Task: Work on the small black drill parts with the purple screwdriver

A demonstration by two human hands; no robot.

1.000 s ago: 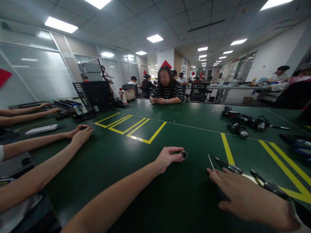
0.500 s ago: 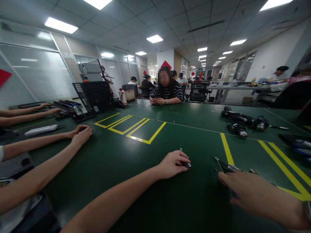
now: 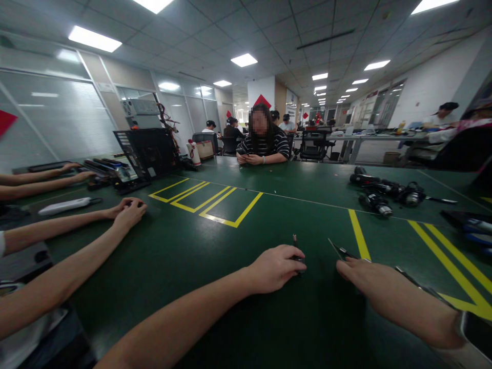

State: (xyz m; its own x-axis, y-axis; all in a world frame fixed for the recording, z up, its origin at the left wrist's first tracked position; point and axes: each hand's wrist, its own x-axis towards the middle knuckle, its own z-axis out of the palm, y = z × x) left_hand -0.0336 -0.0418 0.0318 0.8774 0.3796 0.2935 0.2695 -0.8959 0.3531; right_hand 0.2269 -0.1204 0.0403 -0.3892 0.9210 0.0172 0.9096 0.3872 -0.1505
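My left hand [image 3: 277, 267] is closed, fingers curled, over the green table. It grips a small dark piece with a metal end [image 3: 294, 240], which sticks up past the fingers; the rest is mostly covered. To its right, my right hand [image 3: 367, 279] is closed around a thin, pointed metal tool [image 3: 333, 247], possibly tweezers, its tip directed to the upper left. Just behind those fingers lies a dark slim tool [image 3: 349, 252], partly hidden. Another long dark tool [image 3: 413, 279] runs beside my right wrist, also partly covered.
Black power drills [image 3: 378, 204] lie at the right, near blue-handled tools [image 3: 480, 233]. Yellow tape [image 3: 220, 220] marks the green table [image 3: 184, 287]. A co-worker's hands [image 3: 130, 212] rest at left, by a white power strip [image 3: 65, 206] and black computer case [image 3: 149, 151]. Someone sits opposite.
My left hand has moved slightly right and toward me, and its piece now stands more upright. My right hand has shifted left, bringing the pointed tool closer to the left hand.
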